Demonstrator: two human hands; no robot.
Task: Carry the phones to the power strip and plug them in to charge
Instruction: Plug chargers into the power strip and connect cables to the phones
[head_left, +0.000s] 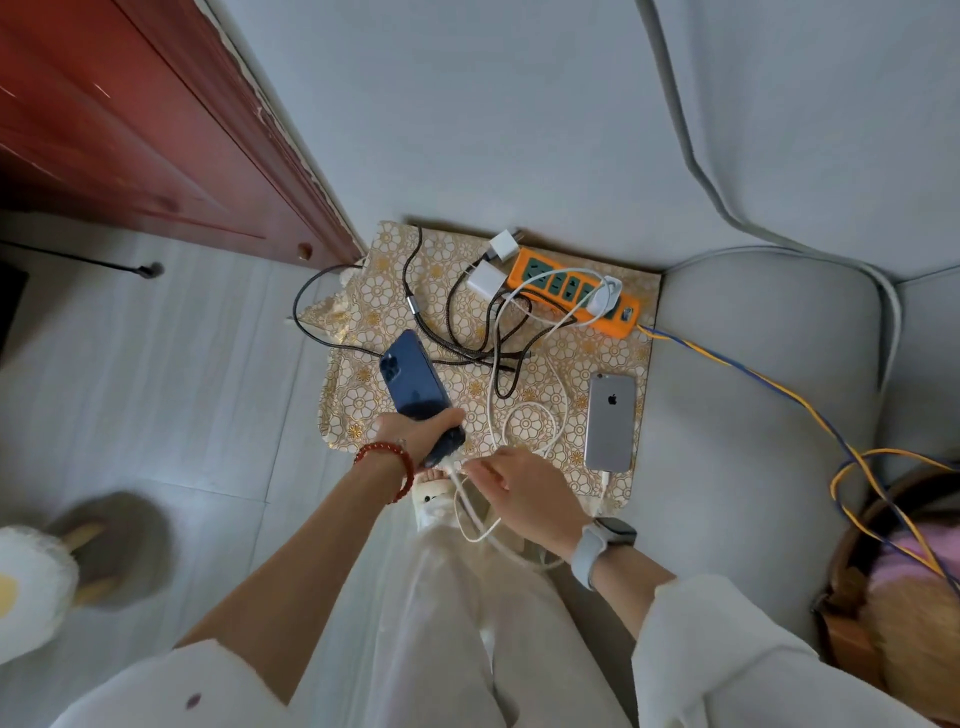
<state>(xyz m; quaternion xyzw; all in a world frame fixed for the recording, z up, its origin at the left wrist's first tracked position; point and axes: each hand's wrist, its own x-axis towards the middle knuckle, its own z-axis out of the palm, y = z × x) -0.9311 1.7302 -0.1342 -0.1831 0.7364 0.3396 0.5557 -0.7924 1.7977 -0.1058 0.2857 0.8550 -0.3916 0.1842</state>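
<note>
1. While our left hand (423, 434) is clamped around the lower end of the blue phone (414, 383), our right hand (519, 488) pinches the end of the white cable (550, 439) just beside that phone's bottom edge; we cannot tell whether the plug is already seated, since fingers hide the port.
2. We hold the blue phone tilted, its long axis running from our hands up and away to the left, camera end farthest, so we judge the plug must go in along that line, and the right hand is the nearer one for it.
3. Farther right, the silver phone (610, 420) lies face down on the patterned worktop (363, 400), a white lead at its near end.
4. Beyond, the orange power strip (571, 291) lies slantwise, white chargers (488, 278) at its left end.
</note>
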